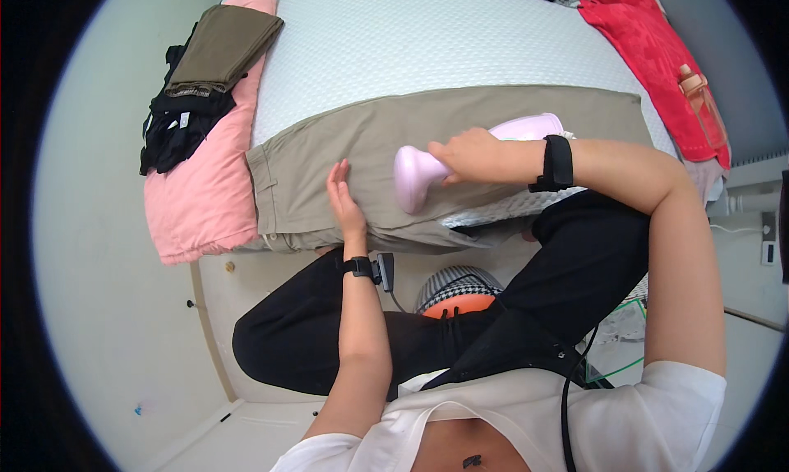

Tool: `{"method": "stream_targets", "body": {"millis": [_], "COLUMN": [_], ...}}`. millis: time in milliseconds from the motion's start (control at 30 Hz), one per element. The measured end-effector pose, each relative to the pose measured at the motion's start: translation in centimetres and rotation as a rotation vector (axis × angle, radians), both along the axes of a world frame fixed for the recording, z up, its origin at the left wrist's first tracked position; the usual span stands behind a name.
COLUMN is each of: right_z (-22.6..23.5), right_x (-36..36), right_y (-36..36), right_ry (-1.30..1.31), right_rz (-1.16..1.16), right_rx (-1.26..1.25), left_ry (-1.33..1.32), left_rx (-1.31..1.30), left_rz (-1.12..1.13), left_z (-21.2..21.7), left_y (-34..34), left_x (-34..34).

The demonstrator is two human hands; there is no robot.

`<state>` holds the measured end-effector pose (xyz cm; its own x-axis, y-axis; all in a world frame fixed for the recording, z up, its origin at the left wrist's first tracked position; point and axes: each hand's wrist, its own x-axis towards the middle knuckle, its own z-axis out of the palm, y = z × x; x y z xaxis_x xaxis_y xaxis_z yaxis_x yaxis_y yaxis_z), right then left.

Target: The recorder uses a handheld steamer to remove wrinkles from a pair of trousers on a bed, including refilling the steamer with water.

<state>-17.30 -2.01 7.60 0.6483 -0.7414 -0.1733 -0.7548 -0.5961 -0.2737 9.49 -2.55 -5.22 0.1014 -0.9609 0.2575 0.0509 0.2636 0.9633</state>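
A pair of khaki trousers [362, 127] lies spread across the near side of the bed, waistband at the left. My right hand [472, 156] is wrapped round the handle of a pale pink handheld garment steamer [411, 176]. Its rounded head points left, over the middle of the trousers, and its body [530, 127] reaches out to the right behind my hand. Whether the head touches the cloth I cannot tell. My left hand [343, 199] rests on edge against the trousers near the waistband, fingers stretched out and holding nothing.
A pink folded quilt [201, 193] at the left bears folded brown trousers [226, 49] and black clothing [185, 131]. On the right, a bottle [703, 106] lies on red cloth [633, 45]. The white quilted bed [436, 45] extends behind. Below the edge stands a patterned round object [456, 287].
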Motion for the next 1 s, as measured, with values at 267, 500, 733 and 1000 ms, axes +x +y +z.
{"method": "stream_targets", "body": {"millis": [267,500,733,1000], "right_z": [-0.1,-0.4,-0.4,-0.3], "right_x": [0.6,0.8,0.4,0.7], "right_y": [0.8,0.7,0.9,1.0], "right_ry": [0.068,0.052,0.041,-0.023], "right_rz": [-0.038,-0.03,-0.028,-0.027], "right_rx": [-0.049,-0.072,-0.082,-0.065], "left_ry": [-0.301,0.013,-0.709,-1.432], "left_rx": [-0.004,-0.106,0.02,0.154], "left_rz": [-0.007,0.181,0.365,0.512], "left_z": [0.3,-0.8,1.5,-1.0], "left_y": [0.2,0.0,0.5,0.4], "left_x": [-0.4,-0.2,1.3,3.6]}}
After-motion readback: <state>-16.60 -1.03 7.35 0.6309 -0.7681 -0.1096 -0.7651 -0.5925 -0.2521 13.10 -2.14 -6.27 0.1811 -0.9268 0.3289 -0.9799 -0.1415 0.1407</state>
